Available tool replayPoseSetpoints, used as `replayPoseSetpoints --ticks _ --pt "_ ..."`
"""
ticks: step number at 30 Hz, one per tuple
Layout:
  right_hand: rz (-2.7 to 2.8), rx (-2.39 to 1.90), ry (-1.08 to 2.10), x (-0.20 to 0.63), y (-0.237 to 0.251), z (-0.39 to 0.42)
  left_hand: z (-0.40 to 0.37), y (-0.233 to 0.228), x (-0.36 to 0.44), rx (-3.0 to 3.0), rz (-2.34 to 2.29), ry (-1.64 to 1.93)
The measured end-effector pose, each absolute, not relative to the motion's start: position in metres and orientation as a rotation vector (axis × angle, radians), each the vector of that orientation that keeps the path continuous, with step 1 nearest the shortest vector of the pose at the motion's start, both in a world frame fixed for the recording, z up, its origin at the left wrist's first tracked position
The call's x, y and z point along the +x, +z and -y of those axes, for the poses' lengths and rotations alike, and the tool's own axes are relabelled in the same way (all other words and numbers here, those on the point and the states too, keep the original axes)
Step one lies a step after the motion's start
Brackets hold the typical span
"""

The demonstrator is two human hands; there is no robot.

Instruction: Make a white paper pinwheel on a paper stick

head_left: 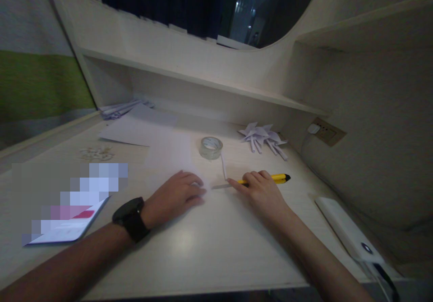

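My right hand (265,191) grips a yellow utility knife (279,178) with a black end. Its thin blade points left towards my left hand. With a dark watch at its wrist, my left hand (179,196) rests on the desk at the lower edge of a white sheet of paper (171,151). The fingers of that hand are slightly bent, and the thumb stands apart from them. A roll of clear tape (211,148) lies beyond both hands. Between the tape and my right fingertips is a thin white strip (223,166); whether my fingertip touches it I cannot tell.
Paper pinwheels (260,135) with rolled stems lie at the back right. More paper (135,124) and rolled paper sticks (123,109) are at the back left, near a pile of small scraps (97,153). A lit tablet (72,225) lies left, a white power strip (348,227) right.
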State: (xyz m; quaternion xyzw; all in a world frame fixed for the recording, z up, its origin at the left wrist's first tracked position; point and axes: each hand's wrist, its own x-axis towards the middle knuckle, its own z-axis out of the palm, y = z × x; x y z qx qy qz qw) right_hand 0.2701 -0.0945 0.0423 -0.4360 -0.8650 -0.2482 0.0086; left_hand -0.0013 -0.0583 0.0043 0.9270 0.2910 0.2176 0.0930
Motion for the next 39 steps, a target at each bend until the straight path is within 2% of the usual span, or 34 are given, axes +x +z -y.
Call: replayPoseSetpoints --ticks 39 --pt "2.785 -1.318 -0.849 0.27 0.048 0.091 0.058 0.004 -0.003 2.743 -0.88 0.602"
